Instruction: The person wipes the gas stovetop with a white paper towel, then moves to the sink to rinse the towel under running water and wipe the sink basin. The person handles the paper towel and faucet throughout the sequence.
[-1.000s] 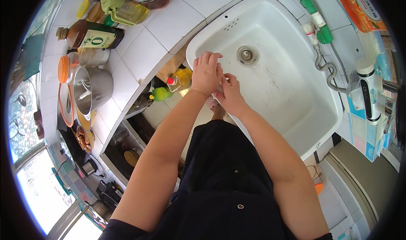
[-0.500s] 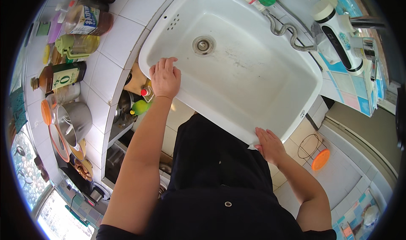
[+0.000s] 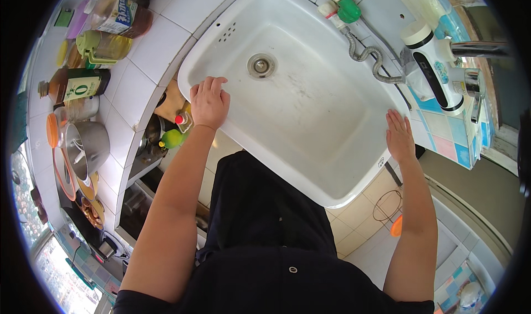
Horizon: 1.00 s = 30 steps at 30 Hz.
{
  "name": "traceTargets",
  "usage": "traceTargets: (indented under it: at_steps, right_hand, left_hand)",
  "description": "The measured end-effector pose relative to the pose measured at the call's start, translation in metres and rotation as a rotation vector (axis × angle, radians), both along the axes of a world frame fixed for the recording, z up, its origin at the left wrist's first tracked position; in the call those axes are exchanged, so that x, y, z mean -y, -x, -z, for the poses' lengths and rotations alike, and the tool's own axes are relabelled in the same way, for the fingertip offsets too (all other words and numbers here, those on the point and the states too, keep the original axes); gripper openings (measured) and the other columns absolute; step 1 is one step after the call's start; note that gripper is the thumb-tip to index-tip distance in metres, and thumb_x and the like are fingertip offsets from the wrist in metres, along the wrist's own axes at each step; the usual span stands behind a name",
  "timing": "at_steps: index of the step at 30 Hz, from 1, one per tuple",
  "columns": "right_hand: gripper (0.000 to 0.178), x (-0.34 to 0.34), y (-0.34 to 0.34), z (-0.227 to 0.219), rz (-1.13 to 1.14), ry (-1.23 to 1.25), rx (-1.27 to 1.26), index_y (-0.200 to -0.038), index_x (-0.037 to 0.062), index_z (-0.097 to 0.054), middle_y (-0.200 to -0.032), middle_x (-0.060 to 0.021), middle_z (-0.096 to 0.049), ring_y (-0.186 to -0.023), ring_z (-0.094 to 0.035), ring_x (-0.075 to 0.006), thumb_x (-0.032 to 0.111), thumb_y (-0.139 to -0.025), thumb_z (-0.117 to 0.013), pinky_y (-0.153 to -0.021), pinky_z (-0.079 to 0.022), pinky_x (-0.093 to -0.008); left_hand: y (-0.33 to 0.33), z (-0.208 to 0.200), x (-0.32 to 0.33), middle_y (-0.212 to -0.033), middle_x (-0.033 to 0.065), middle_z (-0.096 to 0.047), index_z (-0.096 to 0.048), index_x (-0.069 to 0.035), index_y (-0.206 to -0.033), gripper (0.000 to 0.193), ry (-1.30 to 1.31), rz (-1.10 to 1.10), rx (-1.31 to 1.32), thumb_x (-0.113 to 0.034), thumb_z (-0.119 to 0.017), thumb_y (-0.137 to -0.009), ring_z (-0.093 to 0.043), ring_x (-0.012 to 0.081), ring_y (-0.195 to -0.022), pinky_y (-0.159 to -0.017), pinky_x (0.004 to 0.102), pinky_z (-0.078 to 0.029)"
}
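Note:
A white ceramic sink [image 3: 310,142] with a metal drain [image 3: 260,66] fills the middle of the view, and faint dark marks streak its bottom. At its near left edge, my left hand [image 3: 209,103] has its fingers bent over the rim; the palm's underside is hidden. My right hand [image 3: 400,136] lies along the outer right rim, fingers stretched out and together, touching the edge. Neither hand carries a loose object.
A white electric faucet [image 3: 431,65] and a flexible metal hose [image 3: 373,57] stand at the right. Bottles [image 3: 73,85] and a steel pot [image 3: 88,151] line the tiled counter [image 3: 124,106] at left. Below the right rim are a wire rack [image 3: 388,205] and an orange lid [image 3: 396,225].
My right hand has moved from the sink's near edge up and right to its right rim. The left hand stays on the left rim. The view has shifted slightly.

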State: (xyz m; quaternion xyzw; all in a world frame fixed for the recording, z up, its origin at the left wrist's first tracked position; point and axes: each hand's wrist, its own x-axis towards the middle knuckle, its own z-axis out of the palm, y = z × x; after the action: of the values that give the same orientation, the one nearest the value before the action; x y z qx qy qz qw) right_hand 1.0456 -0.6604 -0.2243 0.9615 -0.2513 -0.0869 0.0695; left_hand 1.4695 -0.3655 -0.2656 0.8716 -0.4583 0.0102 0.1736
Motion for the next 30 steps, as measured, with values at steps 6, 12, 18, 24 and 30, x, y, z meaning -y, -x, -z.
traceTargets:
  at_steps: [6, 12, 18, 24, 30]
  right_hand:
    - [0.011, 0.012, -0.008, -0.001, 0.038, -0.236, -0.139, -0.092, 0.0065, -0.064, -0.104, -0.0056, -0.059, -0.111, -0.051, -0.0221, 0.012, -0.082, -0.063, -0.094, -0.044, -0.0385]
    - [0.019, 0.041, -0.024, 0.032, -0.065, -0.149, -0.481, -0.096, 0.0042, -0.066, -0.111, -0.0070, -0.059, -0.112, -0.050, -0.0232, 0.018, -0.083, -0.062, -0.098, -0.040, -0.0369]
    - [0.061, -0.028, -0.035, 0.039, 0.099, -0.063, -0.869, -0.139, -0.0020, -0.040, -0.150, -0.0151, -0.032, -0.141, -0.024, -0.0253, 0.041, -0.096, -0.039, -0.116, -0.014, -0.0376]
    - [0.059, -0.095, -0.048, 0.051, 0.051, -0.371, -1.068, -0.143, -0.0041, -0.031, -0.153, -0.0164, -0.026, -0.144, -0.017, -0.0280, 0.027, -0.093, -0.029, -0.117, -0.009, -0.0406]
    - [0.039, -0.148, -0.037, 0.092, 0.033, -0.901, -0.935, -0.122, 0.0069, -0.058, -0.142, -0.0150, -0.044, -0.129, -0.042, -0.0332, 0.011, -0.085, -0.046, -0.104, -0.038, -0.0374]
  left_hand:
    - [-0.001, -0.001, -0.003, -0.094, 0.0036, -0.060, -0.059, -0.014, -0.100, 0.022, 0.046, -0.029, -0.005, -0.009, -0.054, -0.078, -0.058, 0.0220, -0.093, -0.093, 0.0391, -0.038]
    - [-0.001, -0.004, -0.001, -0.093, 0.0028, -0.060, -0.061, -0.014, -0.097, 0.020, 0.038, -0.023, -0.034, -0.009, -0.054, -0.078, -0.059, 0.0216, -0.091, -0.093, 0.0381, -0.038]
    - [-0.004, -0.001, -0.004, -0.093, 0.0019, -0.060, -0.061, -0.014, -0.096, 0.019, 0.048, -0.032, -0.040, -0.010, -0.054, -0.079, -0.058, 0.0202, -0.092, -0.093, 0.0382, -0.039]
    - [-0.004, -0.002, -0.005, -0.093, 0.0013, -0.060, -0.062, -0.015, -0.096, 0.019, 0.067, -0.051, -0.074, -0.010, -0.054, -0.079, -0.058, 0.0195, -0.094, -0.094, 0.0378, -0.039]
    - [-0.002, 0.000, -0.005, -0.092, 0.0011, -0.061, -0.063, -0.015, -0.093, 0.018, 0.073, -0.069, -0.081, -0.010, -0.055, -0.078, -0.058, 0.0190, -0.093, -0.095, 0.0372, -0.038]
